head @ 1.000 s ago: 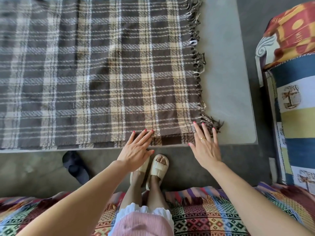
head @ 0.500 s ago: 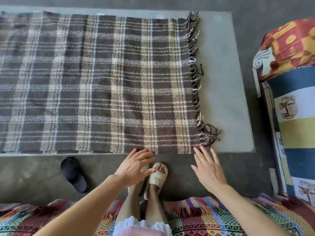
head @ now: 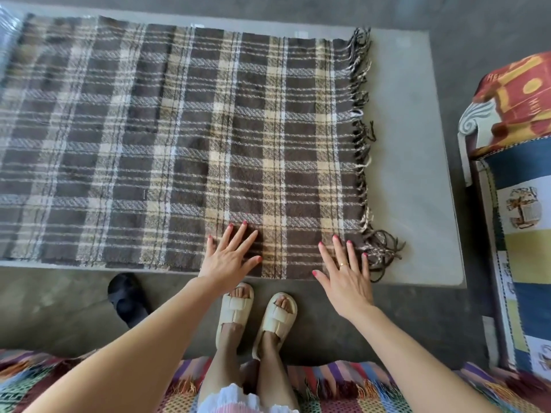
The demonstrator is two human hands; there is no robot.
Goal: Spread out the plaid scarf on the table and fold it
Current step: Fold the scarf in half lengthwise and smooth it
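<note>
The brown, cream and white plaid woven scarf [head: 185, 144] lies spread flat across the grey tabletop [head: 417, 162], its tasselled fringe [head: 362, 135] along the right end. Both hands rest palm-down on its near edge, each grip apart with fingers splayed: the left hand [head: 228, 257] nearer the middle, the right hand [head: 346, 278] just beside the fringe corner. Cream sandals [head: 256, 315] stand on the floor below.

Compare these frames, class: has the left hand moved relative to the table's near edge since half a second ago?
Yes. The left hand has gone forward past the table edge onto the plaid scarf.
</note>
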